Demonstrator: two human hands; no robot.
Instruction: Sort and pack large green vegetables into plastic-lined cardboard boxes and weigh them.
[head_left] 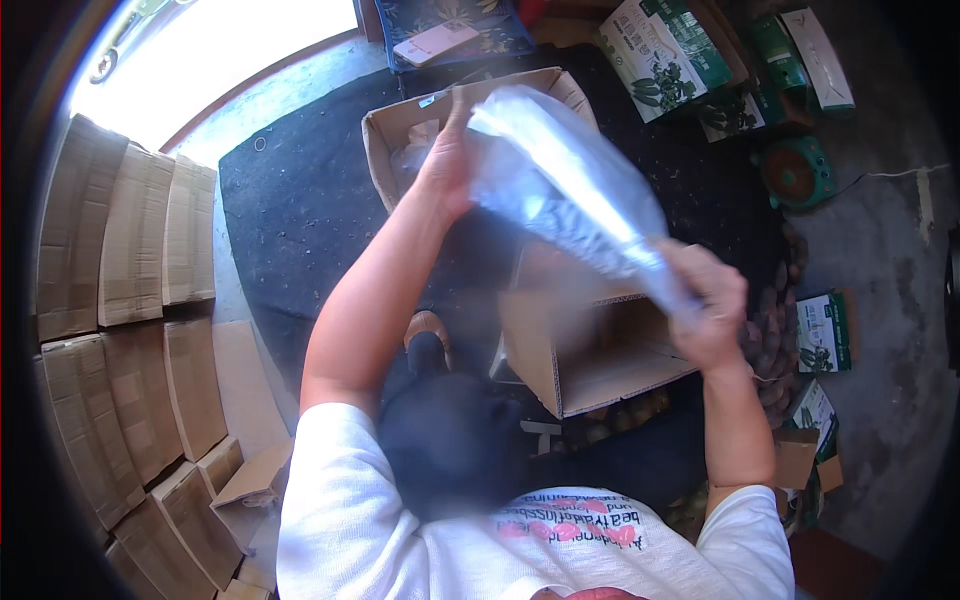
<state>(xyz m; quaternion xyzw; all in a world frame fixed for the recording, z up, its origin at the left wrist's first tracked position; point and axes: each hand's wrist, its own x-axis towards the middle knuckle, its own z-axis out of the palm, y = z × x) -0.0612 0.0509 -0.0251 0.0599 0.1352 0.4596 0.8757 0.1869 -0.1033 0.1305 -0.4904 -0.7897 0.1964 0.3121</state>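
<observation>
A large clear plastic bag [570, 180], partly smeared by motion, stretches between my two hands above the boxes. My right hand [710, 300] is closed round its gathered, twisted-looking end. At the wider end, my left hand [450, 160] holds the bag's edge, fingers pointing away from me; its thumb is hidden. Beneath the bag and my left hand stands an opened cardboard box [385, 150] with clear plastic inside. Nearer to me, below my right hand, another cardboard box [532, 350] has its open side showing, partly covered by the blur.
Stacked cardboard boxes [135, 230] line the left side. A dark sheet [290, 220] covers the floor. Printed green-and-white boxes [665, 55] stand at the far right, near a round green device [797, 172] with a cord. A pink phone [437, 43] lies on a patterned surface at the back.
</observation>
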